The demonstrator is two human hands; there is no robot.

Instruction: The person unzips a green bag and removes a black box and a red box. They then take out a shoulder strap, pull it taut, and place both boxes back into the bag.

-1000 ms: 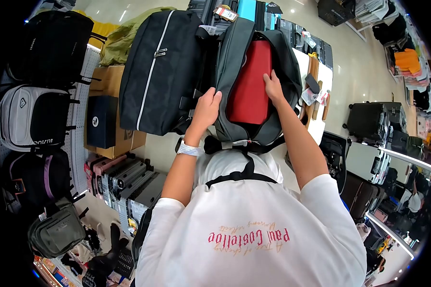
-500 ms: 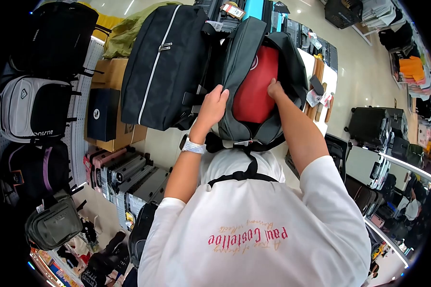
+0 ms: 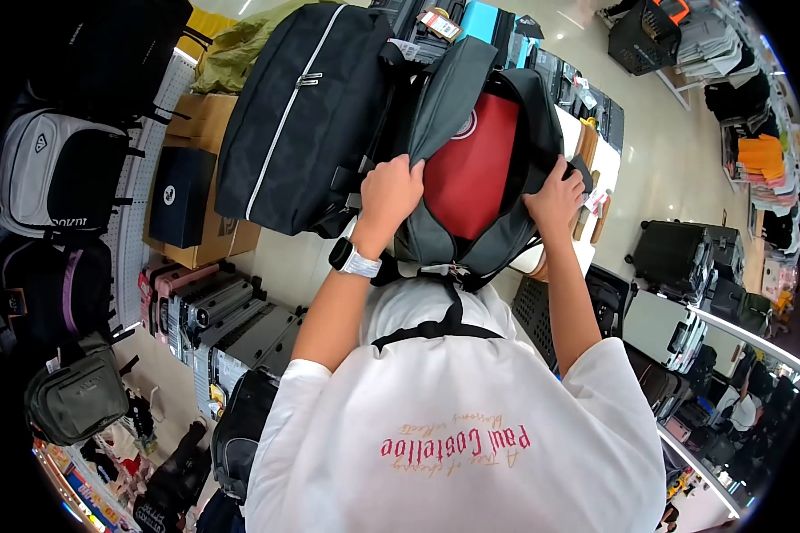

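A dark grey backpack (image 3: 449,102) stands upright before me, its main opening unzipped and spread wide. Inside it is a smooth red item (image 3: 482,169) with a round white logo, partly covered by the bag's sides. My left hand (image 3: 391,195), with a watch at the wrist, closes round the left edge of the opening. On the opposite edge, my right hand (image 3: 556,197) grips the right flap with curled fingers. Just left of this bag is a large black bag (image 3: 280,133) with a pale zip down its front.
Silver suitcases (image 3: 240,324) stand low on the left, by a brown carton (image 3: 196,129) and a dark blue box (image 3: 180,197). More backpacks (image 3: 71,173) hang on a white pegboard at the far left. Black suitcases (image 3: 676,253) and folded clothes (image 3: 760,158) are on the right.
My right hand has come out from the red item and moved right and down onto the flap. My left hand still holds the left edge. The view has shifted slightly.
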